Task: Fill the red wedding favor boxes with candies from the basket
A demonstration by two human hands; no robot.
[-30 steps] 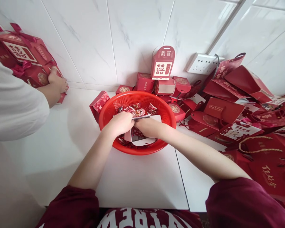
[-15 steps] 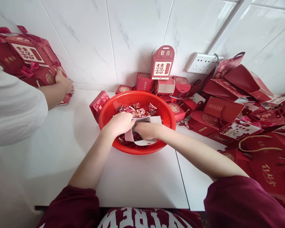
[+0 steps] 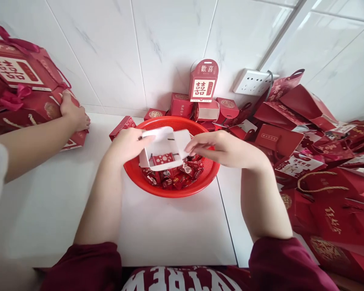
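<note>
- Red basket (image 3: pixel 172 194) near bench's (image 3: pixel 176 234) back edge: wrapped sweets (image 3: pixel 168 174).
- White box (image 3: pixel 159 146) over sweets: red packet (image 3: pixel 163 159).
- Left hand (image 3: pixel 125 145): pinches box's left edge.
- Right hand (image 3: pixel 221 148): fingers half-curled at flap (image 3: pixel 182 142), hold unclear.

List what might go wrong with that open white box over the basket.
1. The white box is open at the top, so if it tips in the left hand, the red packet inside could drop among the wrapped sweets in the basket.
2. The right hand is at a side flap; too hard a pull might crease it.
3. The tall box standing behind the basket could topple if bumped.
</note>
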